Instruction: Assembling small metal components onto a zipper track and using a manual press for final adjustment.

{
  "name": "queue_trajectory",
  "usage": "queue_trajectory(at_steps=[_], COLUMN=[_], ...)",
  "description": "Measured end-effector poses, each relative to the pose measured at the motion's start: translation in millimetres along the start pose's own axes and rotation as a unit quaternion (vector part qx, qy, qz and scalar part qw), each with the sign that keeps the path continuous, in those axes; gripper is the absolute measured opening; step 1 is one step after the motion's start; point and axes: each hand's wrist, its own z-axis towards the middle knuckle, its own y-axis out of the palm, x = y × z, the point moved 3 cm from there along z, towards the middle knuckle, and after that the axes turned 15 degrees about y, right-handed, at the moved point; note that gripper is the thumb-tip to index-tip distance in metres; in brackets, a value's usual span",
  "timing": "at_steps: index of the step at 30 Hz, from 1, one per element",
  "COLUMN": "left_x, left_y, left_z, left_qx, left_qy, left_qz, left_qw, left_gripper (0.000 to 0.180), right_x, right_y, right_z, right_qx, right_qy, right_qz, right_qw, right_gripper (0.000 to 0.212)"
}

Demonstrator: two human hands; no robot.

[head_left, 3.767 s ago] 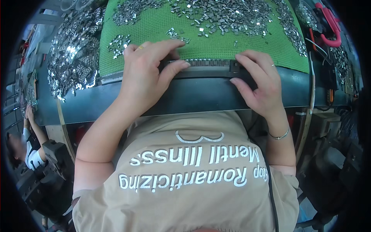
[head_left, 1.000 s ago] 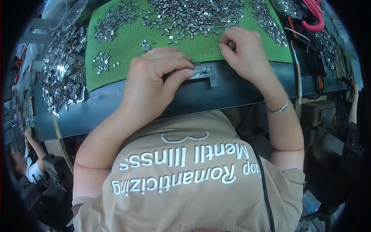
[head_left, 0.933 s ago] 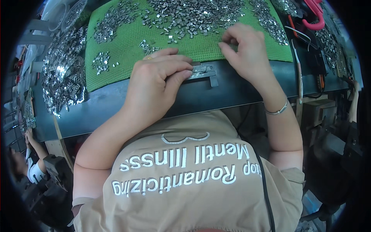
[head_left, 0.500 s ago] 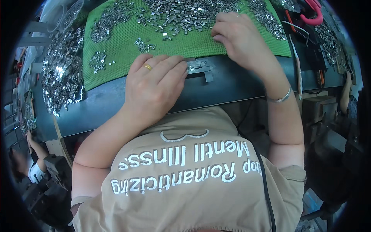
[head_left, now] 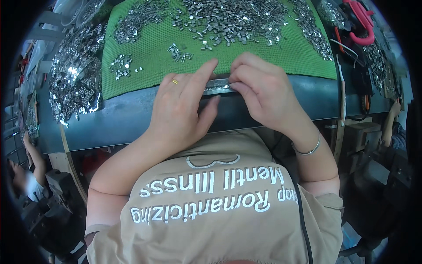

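Metal strip [head_left: 216, 87], narrow and grey, lies just in front of the green mat [head_left: 154, 70], near the middle of the mat's front edge and between the person's two hands. The left hand [head_left: 182, 99] has forefinger and thumb spread apart, one on each side of the strip; I cannot tell how firmly either presses it. The right hand [head_left: 263, 90] has thumb and forefinger drawn together at the strip's right part (whether they pinch the strip itself or some tiny bit on it, I cannot tell).

Past the mat's far left corner stands a clear tub [head_left: 91, 9] with many small metal bits inside. Beyond the mat's far right corner is a clear bowl [head_left: 332, 13], also holding shiny bits (too small to tell apart).

On the mat itself, a broad spread of small metal pieces [head_left: 233, 17] covers much of the far half. A little cluster [head_left: 121, 67] sits toward the mat's left edge, with a few slim pins [head_left: 179, 53] nearer its middle. Left of the mat, a heap of shiny plates [head_left: 77, 79] rests on the dark table [head_left: 114, 119].
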Motion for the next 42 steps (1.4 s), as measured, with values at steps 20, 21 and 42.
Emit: queue_trajectory(at_steps=[20, 21, 42], left_x=[-18.8, -24.3, -45.2], left_y=[-17.0, -11.7, 35.3], left_z=[37.9, 51.9, 121.1], left_qx=[-0.04, -0.038, -0.15], left_qy=[0.017, 0.026, 0.206], left_qz=[-0.051, -0.055, 0.124], left_qw=[0.998, 0.997, 0.959], left_gripper=[0.033, 0.033, 0.011], right_x=[1.3, 0.6, 129.6], right_y=[6.3, 3.0, -118.8], right_z=[-25.5, -26.8, 105.1], right_qx=[0.057, 0.063, 0.068], right_qy=[-0.102, -0.096, 0.197], right_qz=[-0.183, -0.19, -0.463], right_qw=[0.976, 0.975, 0.862], right_gripper=[0.032, 0.032, 0.02])
